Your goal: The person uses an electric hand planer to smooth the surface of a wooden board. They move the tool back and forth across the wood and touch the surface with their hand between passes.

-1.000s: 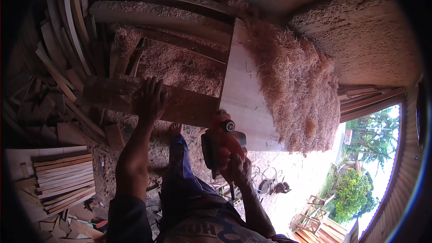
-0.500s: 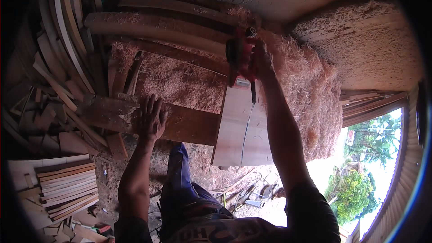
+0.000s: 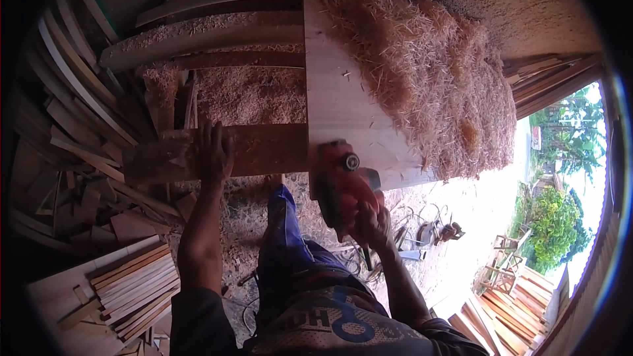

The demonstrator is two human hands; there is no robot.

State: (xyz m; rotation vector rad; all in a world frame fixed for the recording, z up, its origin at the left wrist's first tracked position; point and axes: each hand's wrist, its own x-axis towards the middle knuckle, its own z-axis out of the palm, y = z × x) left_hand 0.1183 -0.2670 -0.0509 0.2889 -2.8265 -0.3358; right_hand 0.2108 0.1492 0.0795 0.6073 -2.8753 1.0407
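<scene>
My left hand (image 3: 215, 151) lies on a dark brown plank (image 3: 264, 148), fingers stretched over its top. My right hand (image 3: 368, 224) grips the handle of a red and black power planer (image 3: 339, 181). The planer is on the near end of a wide pale board (image 3: 339, 99), where it meets the dark plank. A thick heap of wood shavings (image 3: 448, 86) covers the board's right side.
Long boards (image 3: 198, 33) lie beyond the plank. Offcuts and strips (image 3: 86, 165) pile up at left, a neat stack of slats (image 3: 135, 287) at lower left. Tools and cables (image 3: 428, 224) lie on the floor at right, beside an open side with trees (image 3: 554, 217).
The planer swept to the far part of the board half a second ago and is now back at the near end in my right hand. My left hand stays on the plank.
</scene>
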